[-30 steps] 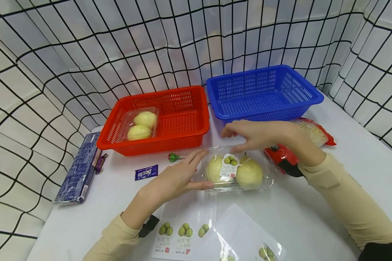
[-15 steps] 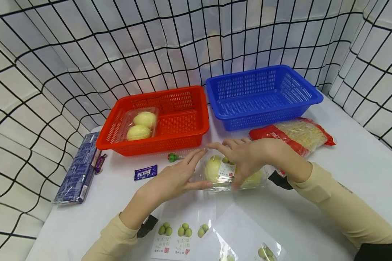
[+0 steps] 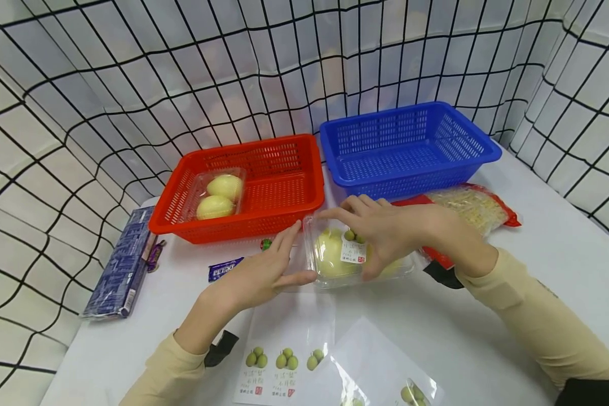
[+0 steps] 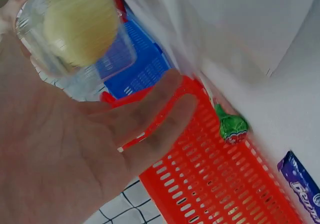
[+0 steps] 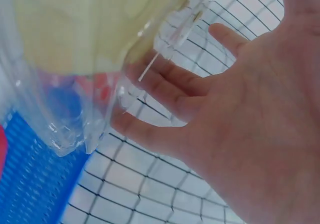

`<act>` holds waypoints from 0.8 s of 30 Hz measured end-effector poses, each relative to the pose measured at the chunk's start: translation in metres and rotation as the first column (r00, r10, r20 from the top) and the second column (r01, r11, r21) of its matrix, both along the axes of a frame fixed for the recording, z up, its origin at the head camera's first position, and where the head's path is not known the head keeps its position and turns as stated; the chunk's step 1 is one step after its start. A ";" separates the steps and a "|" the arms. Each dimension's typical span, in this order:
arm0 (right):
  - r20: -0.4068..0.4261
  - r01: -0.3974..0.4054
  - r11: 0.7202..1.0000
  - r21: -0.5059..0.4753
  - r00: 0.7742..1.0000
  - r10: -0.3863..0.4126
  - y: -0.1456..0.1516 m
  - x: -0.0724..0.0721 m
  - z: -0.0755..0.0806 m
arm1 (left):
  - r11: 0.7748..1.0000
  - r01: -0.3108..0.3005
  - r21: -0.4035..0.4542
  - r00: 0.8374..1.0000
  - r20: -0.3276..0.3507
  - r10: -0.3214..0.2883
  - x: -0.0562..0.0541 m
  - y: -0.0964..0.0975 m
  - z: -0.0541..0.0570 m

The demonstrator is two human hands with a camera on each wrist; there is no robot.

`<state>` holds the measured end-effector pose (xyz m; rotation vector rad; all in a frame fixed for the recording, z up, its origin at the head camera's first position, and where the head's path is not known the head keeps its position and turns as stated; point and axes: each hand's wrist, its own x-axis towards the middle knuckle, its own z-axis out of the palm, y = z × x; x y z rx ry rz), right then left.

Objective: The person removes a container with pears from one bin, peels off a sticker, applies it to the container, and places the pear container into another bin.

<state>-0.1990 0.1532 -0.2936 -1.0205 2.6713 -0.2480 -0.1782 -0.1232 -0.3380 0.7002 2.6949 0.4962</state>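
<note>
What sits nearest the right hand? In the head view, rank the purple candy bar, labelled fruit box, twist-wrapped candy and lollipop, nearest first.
1. Labelled fruit box: held in the right hand.
2. Lollipop: leftward, in front of the red basket.
3. Purple candy bar: farther left.
4. Twist-wrapped candy: farthest left, beside the navy package.

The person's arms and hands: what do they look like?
The left hand and right hand wear no gloves. Both arms have long beige sleeves. A black piece shows by each wrist, and something black shows farther up the right arm. That sleeve's dark marks aren't readable.
</note>
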 end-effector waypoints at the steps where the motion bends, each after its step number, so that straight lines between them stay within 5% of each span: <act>1: -0.020 0.007 1.000 -0.015 1.000 -0.007 0.002 0.001 0.004 | 1.000 -0.010 -0.014 1.000 0.028 0.011 0.000 -0.001 0.001; 7: -0.120 0.070 0.993 -0.099 0.989 -0.081 0.031 0.000 0.027 | 0.994 -0.008 -0.107 0.981 0.190 0.028 0.002 -0.002 0.000; 11: -0.173 0.112 0.989 -0.092 0.977 -0.127 0.054 -0.011 0.043 | 0.987 0.008 -0.160 0.977 0.209 0.026 0.002 0.000 -0.001; 20: -0.176 0.109 0.988 0.112 0.980 -0.089 0.067 -0.087 0.091 | 0.978 0.002 -0.209 0.989 0.147 0.029 0.004 -0.003 -0.003; 24: -0.161 0.088 0.985 0.151 0.985 -0.064 0.071 -0.125 0.095 | 0.978 0.001 -0.209 0.991 0.130 0.026 0.005 -0.002 -0.006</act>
